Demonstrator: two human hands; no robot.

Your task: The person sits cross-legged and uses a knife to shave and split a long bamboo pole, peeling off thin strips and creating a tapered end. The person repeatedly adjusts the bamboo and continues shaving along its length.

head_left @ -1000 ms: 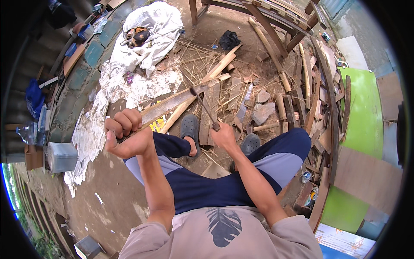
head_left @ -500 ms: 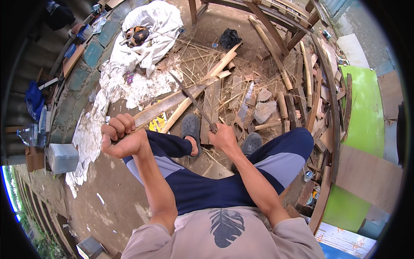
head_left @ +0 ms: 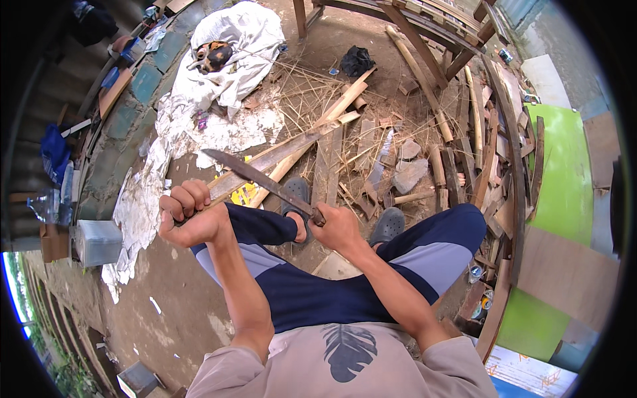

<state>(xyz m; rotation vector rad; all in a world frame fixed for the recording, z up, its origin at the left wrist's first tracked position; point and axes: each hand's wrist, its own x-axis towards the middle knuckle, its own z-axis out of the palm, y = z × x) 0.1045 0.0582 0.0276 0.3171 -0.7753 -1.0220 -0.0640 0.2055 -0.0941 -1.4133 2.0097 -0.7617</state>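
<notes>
- Presently, the person sat low over bare ground, knees spread, dark trousers and grey shirt filling the lower part of the view.
- Left hand (head_left: 189,215): its grip was closed around the near end of a long split bamboo strip (head_left: 279,159), fingers wrapped over the top.
- The bamboo strip ran from that fist up and to the right, across the ground, ending near a short bamboo offcut (head_left: 345,99) among the litter.
- Right hand (head_left: 338,229): its grip was closed on the handle of a long-bladed knife (head_left: 255,176).
- The knife's dark blade pointed up and to the left, crossing over the bamboo strip just beyond the left fist; whether the edge touched the strip could not be told.
- Both feet wore dark sandals (head_left: 295,192), set on the ground just beyond the hands, one on each side of a flat plank (head_left: 328,166).
- Bamboo slivers and shavings lay scattered ahead of the feet.
- White cloth (head_left: 232,40) lay crumpled at upper left, with torn white sheeting trailing down the ground toward the left.
- Wooden boards and bamboo poles (head_left: 418,66) were stacked at upper right; a green panel (head_left: 564,186) stood at the right edge.
</notes>
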